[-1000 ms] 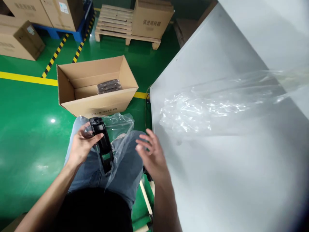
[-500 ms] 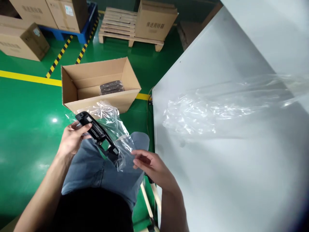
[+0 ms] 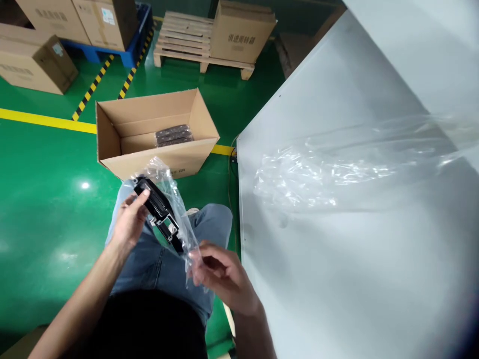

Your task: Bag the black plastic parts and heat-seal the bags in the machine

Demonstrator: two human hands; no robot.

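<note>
Over my lap, my left hand (image 3: 129, 224) grips the upper end of a long black plastic part (image 3: 159, 213). The part sits partly inside a small clear plastic bag (image 3: 175, 209). My right hand (image 3: 219, 276) is closed in a pinch on the lower end of that bag. An open cardboard box (image 3: 112, 144) stands on the green floor just beyond my knees, with several bagged black parts (image 3: 172, 134) stacked at its far right.
A white table (image 3: 337, 279) fills the right side, with a pile of clear plastic bags (image 3: 337, 169) lying on it. Closed cartons (image 3: 33, 62) and a wooden pallet (image 3: 187, 37) with a carton (image 3: 243, 35) stand at the back. A yellow line (image 3: 45, 121) crosses the floor.
My right hand went from open beside my knee to pinching the bag's lower end. My left hand swung the black part out to the left, then back toward my lap.
</note>
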